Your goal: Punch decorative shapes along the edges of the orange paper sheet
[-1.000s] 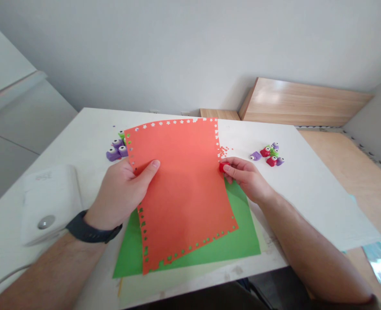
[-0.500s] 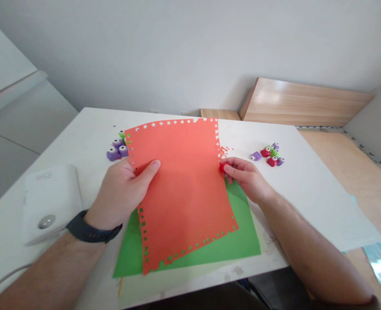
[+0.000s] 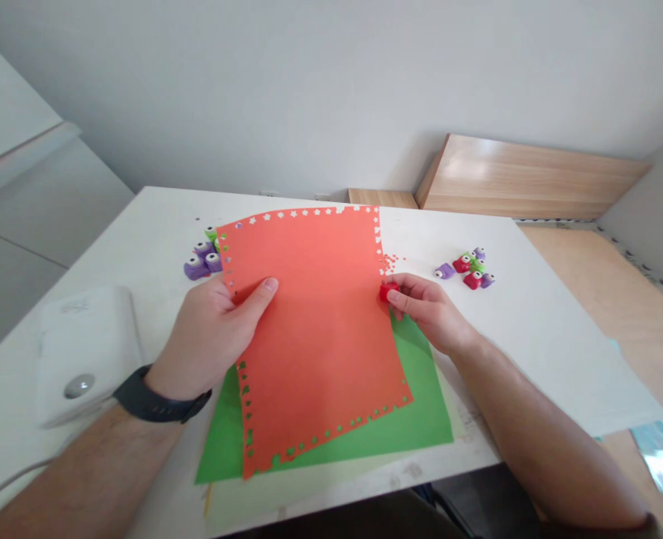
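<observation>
My left hand (image 3: pixel 216 322) grips the left edge of an orange paper sheet (image 3: pixel 314 337), thumb on the front and fingers behind it. Small punched shapes, stars among them, run along the sheet's edges. At the sheet's right edge my right hand (image 3: pixel 424 303) pinches a small red craft punch (image 3: pixel 388 291), which sits on the paper's margin. Beneath the orange sheet lies green paper (image 3: pixel 421 397), with paler sheets under that. Tiny orange cut-outs (image 3: pixel 390 262) are scattered on the table just beyond the punch.
On the white table (image 3: pixel 533 359), purple, red and green punches (image 3: pixel 473 280) cluster at the right. More purple and green punches (image 3: pixel 199 263) stand at the left, partly behind the sheet. A white box-shaped device (image 3: pixel 89 344) with a cable is by my left forearm.
The red punch and the sheet's lower edge have shifted very slightly to the left. Both hands keep their holds.
</observation>
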Demonstrator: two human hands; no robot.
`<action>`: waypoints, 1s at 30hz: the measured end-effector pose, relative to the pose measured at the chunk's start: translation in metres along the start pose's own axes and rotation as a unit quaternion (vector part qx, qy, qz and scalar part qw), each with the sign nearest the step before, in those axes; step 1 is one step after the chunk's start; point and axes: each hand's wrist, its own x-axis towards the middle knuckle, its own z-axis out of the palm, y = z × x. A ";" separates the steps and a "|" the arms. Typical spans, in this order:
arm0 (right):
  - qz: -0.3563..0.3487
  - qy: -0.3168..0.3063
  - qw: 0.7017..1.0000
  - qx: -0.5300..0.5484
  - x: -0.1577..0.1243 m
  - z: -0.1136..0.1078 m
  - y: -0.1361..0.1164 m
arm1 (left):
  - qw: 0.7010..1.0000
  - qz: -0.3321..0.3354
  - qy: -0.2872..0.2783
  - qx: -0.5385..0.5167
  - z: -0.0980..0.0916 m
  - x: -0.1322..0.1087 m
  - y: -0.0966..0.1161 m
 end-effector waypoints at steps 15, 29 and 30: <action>-0.003 0.002 1.000 -0.003 0.001 -0.004 0.004 | 1.000 0.001 0.003 0.010 0.000 0.001 -0.003; 0.005 0.012 1.000 -0.001 0.001 -0.003 0.001 | 1.000 -0.001 0.001 0.008 0.000 0.002 -0.002; 0.007 0.013 1.000 -0.001 0.001 -0.003 0.001 | 1.000 0.000 0.003 0.008 0.000 0.002 -0.002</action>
